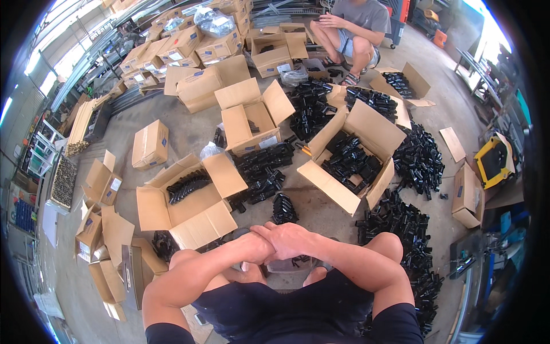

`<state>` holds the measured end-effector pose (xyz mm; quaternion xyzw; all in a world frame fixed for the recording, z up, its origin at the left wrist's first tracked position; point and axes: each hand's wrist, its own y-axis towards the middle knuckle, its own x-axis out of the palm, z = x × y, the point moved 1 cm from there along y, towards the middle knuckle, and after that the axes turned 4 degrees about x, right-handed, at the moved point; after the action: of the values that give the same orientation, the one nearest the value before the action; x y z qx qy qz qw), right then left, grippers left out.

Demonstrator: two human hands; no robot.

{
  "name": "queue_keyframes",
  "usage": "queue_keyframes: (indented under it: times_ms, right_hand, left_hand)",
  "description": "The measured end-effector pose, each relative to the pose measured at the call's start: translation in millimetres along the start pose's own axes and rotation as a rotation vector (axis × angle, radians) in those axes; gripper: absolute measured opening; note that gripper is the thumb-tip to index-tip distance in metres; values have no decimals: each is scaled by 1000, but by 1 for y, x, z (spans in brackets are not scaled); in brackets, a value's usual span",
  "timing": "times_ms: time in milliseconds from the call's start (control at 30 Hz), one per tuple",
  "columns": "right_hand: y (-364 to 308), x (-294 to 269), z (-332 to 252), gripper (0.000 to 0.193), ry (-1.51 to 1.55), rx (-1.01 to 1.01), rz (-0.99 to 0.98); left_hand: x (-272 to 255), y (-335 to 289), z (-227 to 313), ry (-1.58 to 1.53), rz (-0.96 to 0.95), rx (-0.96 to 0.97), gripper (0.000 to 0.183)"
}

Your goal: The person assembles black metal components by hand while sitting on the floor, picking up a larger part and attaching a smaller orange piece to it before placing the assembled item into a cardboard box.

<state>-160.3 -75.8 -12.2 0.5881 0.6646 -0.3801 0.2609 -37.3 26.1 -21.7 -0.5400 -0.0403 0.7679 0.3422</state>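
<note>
My right hand is folded over my left hand, in front of my knees; the left fingers are hidden under it. Just beyond them on the floor stands a small neat stack of black plastic parts. Ahead to the left, an open carton has a row of black parts inside. To the right, another open carton is filled with jumbled black parts. Between my feet sits a pale, translucent container, partly covered by my hands.
Loose black parts lie heaped along the right and beyond the cartons. Another person squats at the far right. Closed cartons are piled at the far left; a single carton stands nearer. Cardboard boxes crowd my left side.
</note>
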Motion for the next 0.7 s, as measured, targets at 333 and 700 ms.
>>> queue_keyframes:
  times_ms: [333,700]
  right_hand:
    - [-5,-5,-6,102,-6,33,2]
    - [-4,-2,-2,100,62,36,5]
  left_hand:
    - [16,3,-9,37,68,57,16]
    - [27,7,-17,-12,62,37,20]
